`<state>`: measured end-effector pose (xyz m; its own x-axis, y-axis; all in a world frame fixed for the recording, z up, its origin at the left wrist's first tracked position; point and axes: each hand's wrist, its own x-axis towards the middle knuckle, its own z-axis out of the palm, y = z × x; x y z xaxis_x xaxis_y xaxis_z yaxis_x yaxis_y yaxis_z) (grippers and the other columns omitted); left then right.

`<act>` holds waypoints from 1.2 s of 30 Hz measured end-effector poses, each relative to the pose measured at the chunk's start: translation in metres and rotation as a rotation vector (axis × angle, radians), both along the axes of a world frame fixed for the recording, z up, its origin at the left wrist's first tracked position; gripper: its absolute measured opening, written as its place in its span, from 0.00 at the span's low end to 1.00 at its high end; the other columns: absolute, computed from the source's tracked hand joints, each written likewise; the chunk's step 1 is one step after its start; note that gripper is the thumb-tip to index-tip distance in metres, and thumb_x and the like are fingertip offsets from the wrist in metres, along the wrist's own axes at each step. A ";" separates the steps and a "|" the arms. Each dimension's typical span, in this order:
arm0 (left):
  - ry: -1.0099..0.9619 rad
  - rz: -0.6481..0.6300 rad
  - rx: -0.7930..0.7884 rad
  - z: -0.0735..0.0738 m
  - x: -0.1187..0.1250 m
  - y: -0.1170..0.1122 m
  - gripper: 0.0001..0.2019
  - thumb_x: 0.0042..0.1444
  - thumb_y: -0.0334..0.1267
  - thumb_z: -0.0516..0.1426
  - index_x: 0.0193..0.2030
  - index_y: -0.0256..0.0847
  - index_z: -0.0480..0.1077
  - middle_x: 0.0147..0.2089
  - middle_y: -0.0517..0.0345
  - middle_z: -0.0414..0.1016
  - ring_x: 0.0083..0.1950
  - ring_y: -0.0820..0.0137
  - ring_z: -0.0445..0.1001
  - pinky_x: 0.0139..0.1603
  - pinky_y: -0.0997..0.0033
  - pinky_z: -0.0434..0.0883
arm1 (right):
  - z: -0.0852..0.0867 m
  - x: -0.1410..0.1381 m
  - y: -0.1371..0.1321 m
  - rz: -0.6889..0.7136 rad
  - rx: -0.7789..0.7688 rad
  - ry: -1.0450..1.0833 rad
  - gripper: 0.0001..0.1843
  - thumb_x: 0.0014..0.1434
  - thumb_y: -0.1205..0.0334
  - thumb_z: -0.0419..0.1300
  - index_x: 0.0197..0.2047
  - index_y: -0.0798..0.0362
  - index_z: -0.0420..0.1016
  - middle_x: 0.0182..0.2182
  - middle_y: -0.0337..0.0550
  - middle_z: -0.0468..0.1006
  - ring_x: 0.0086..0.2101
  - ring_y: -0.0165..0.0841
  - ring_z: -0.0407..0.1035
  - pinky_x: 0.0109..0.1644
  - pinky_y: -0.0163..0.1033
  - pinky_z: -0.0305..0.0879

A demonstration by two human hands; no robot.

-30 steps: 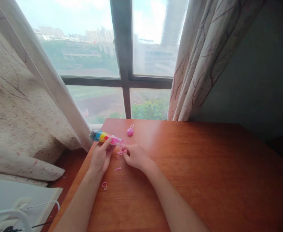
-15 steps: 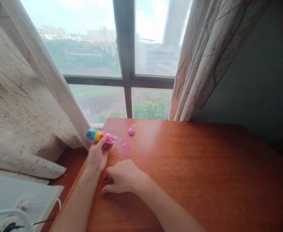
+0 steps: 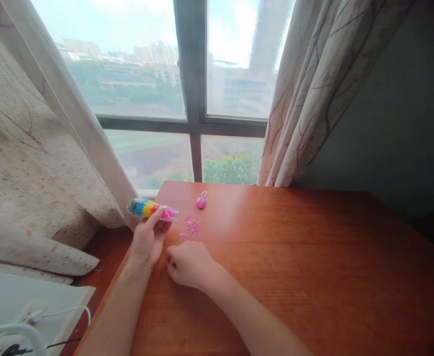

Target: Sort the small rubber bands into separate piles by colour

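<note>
My left hand (image 3: 150, 241) is closed around a clear tube-shaped pack (image 3: 150, 207) filled with small bands sorted by colour: black, blue, yellow, red and pink. The pack tilts slightly, its pink end to the right. Beside it, low over the wooden table (image 3: 294, 257), my right hand (image 3: 189, 264) has its fingers curled in and pinched. A small pink band was between those fingertips; now the fingers hide it. Just beyond this hand lie several loose pink bands (image 3: 192, 224), some partly covered by it. Behind them stands a round pink trinket (image 3: 201, 202) with a pale loop.
A window (image 3: 198, 126) rises behind the table, with a patterned curtain (image 3: 46, 123) at left and another curtain (image 3: 306, 94) at right. At lower left, below the table's edge, a white panel (image 3: 12, 291) carries sockets and cables.
My right hand has closed its thumb and fingers and shifted slightly up and right. The pink band near its fingertips is no longer visible. My left hand still holds the pack.
</note>
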<state>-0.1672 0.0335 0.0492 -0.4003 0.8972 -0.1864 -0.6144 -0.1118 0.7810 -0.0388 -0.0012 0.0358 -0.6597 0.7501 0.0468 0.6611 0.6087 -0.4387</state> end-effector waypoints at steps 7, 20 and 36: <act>0.004 -0.002 0.004 -0.001 0.001 0.000 0.08 0.44 0.25 0.65 0.32 0.37 0.73 0.30 0.63 0.78 0.29 0.76 0.76 0.34 0.78 0.75 | -0.004 0.023 0.024 -0.154 -0.063 0.104 0.14 0.63 0.62 0.53 0.49 0.51 0.76 0.38 0.47 0.81 0.37 0.38 0.75 0.38 0.37 0.64; 0.031 -0.067 -0.007 -0.003 0.003 -0.001 0.09 0.47 0.28 0.65 0.36 0.37 0.73 0.32 0.62 0.79 0.29 0.76 0.77 0.32 0.79 0.74 | -0.005 0.048 0.034 -0.018 -0.206 0.329 0.13 0.54 0.71 0.59 0.35 0.47 0.84 0.26 0.36 0.79 0.27 0.30 0.70 0.32 0.32 0.60; -0.085 -0.301 -0.064 -0.001 0.016 -0.008 0.03 0.56 0.35 0.61 0.34 0.37 0.73 0.31 0.55 0.78 0.29 0.70 0.76 0.31 0.72 0.77 | -0.021 0.023 0.029 -0.031 -0.346 0.769 0.34 0.55 0.67 0.59 0.65 0.48 0.61 0.21 0.28 0.68 0.22 0.28 0.64 0.27 0.31 0.58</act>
<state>-0.1508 0.0253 0.0481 -0.0995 0.9583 -0.2679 -0.6759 0.1325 0.7250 -0.0156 0.0275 0.0152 -0.5169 0.8219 0.2392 0.1158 0.3440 -0.9318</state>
